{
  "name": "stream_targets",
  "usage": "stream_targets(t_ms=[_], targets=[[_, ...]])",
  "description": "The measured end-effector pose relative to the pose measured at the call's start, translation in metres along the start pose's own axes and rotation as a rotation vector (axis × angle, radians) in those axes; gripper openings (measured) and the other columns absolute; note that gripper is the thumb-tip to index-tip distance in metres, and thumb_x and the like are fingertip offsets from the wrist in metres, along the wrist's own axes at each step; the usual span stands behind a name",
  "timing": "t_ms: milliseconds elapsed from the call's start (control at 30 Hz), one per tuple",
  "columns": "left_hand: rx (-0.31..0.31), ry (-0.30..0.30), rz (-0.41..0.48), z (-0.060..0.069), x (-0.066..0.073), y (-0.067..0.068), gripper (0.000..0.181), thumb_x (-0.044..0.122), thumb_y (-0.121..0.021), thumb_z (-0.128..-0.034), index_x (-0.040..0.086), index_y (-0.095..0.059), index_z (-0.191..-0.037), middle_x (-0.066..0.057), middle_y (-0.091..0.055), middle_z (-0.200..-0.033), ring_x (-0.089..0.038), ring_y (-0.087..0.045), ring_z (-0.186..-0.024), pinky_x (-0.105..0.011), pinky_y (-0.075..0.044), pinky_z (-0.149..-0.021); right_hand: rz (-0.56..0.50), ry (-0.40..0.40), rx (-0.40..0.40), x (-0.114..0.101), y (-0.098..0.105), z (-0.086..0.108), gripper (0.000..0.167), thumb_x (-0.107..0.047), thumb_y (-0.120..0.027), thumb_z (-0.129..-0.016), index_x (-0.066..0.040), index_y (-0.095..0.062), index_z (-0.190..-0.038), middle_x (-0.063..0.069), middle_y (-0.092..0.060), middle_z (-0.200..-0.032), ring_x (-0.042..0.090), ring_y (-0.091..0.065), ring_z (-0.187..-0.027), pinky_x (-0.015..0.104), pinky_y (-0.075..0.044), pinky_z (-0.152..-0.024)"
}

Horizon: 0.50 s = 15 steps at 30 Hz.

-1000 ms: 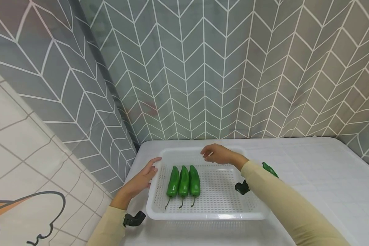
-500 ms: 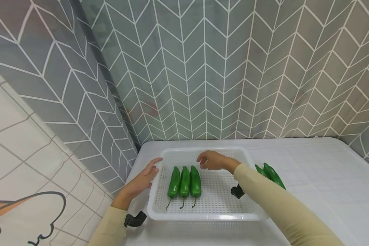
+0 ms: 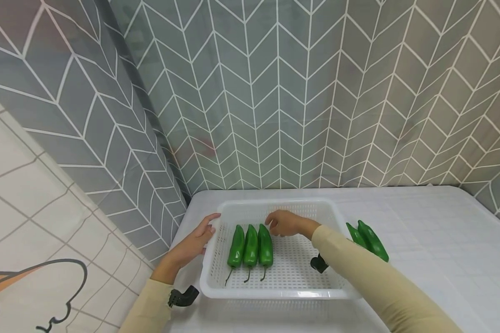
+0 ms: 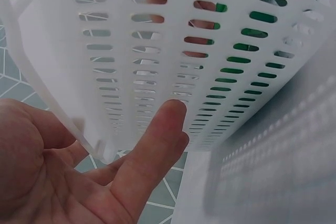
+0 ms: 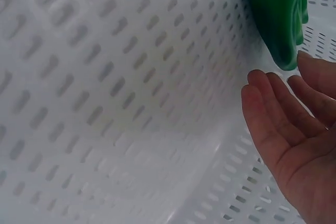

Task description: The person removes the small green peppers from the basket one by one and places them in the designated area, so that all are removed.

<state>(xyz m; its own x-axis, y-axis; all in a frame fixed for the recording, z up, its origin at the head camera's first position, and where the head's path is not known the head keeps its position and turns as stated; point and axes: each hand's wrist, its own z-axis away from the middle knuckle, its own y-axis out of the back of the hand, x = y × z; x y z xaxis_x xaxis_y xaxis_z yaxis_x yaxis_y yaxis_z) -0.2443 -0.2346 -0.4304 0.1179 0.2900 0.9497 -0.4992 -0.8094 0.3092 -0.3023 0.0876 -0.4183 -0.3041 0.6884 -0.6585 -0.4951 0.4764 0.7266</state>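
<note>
The right grip point(image 3: 285, 223) is loosely spread, with no clear hold on anything; its thumb and fingertips stand at the pointed tip of the rightmost pepper point(image 3: 266, 249), and whether they touch it I cannot tell. The left grip point(image 3: 195, 241) is relaxed, thumb and fingers apart, resting against the left side of the white basket point(image 3: 283, 293) without clasping it. The basket sits upright on the bench point(image 3: 437, 240), close to its left edge and below its far-left corner. In the basket's left half, the rightmost pepper, the middle pepper point(image 3: 250, 247) and the leftmost pepper point(image 3: 235, 249) lie side by side, tips toward the bench's far edge and stems the other way. Right of the basket, two more green peppers point(image 3: 373, 241) lie together on the bench, one partly hidden behind the right sleeve point(image 3: 383, 284). A grey patterned curtain point(image 3: 275, 115) hangs beyond the far edge.
</note>
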Motion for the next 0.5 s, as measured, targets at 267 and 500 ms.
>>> stream_targets(t_ms=[267,500], targets=[[0.005,-0.002,-0.004,-0.0008,-0.0013,0.0007,0.051,0.028,-0.032,-0.1137,0.021,-0.014,-0.161,-0.027,-0.039,-0.147,-0.037,-0.058,-0.121,-0.047,-0.058,-0.085,0.048,0.006,0.022,-0.0042,-0.0067,-0.0022,0.033,-0.004,-0.070,-0.095,0.004,-0.062,-0.126,0.012,-0.071,-0.101,0.018,-0.068,-0.080,0.031,-0.058,-0.069],[-0.003,0.001,-0.011,-0.0012,-0.0023,0.0004,0.051,0.029,-0.032,-0.1137,0.022,-0.013,-0.160,-0.026,-0.039,-0.147,-0.037,-0.058,-0.121,-0.049,-0.057,-0.087,0.026,-0.005,0.027,-0.0065,-0.0112,-0.0004,0.034,-0.005,-0.069,-0.095,0.006,-0.061,-0.127,0.013,-0.072,-0.100,0.019,-0.068,-0.075,0.031,-0.057,-0.067]])
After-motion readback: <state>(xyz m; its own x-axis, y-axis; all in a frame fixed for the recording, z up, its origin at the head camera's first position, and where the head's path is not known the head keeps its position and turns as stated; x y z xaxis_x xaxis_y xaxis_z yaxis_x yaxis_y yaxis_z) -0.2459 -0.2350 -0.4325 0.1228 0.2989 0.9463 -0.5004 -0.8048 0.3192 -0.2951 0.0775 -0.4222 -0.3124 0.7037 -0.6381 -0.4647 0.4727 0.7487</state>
